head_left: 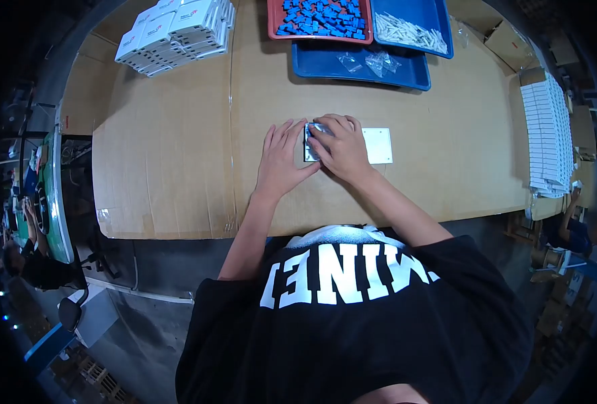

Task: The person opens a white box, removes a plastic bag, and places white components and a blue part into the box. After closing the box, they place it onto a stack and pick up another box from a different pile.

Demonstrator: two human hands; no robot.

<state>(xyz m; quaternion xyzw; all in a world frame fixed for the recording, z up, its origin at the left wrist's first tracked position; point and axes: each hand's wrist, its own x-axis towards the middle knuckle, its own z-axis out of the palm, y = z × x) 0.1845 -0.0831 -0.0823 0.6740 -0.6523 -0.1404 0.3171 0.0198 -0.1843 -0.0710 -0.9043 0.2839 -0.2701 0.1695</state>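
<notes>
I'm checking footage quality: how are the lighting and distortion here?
Head view: wide-angle distortion bows the table; corners fall to black; light looks bluish; soft shadow beside the right forearm; left hand and right hand fairly sharp; far-left person dim.

taped cardboard tabletop [164, 155], loaded edges

white boxes [170, 34] stand stacked far left. at the far middle, a red tray [273, 20] and a blue tray [413, 12] overlap a lower tray [319, 64]. a flat white piece [379, 147] lies near the centre; a white stack [546, 135] lines the right edge.
</notes>
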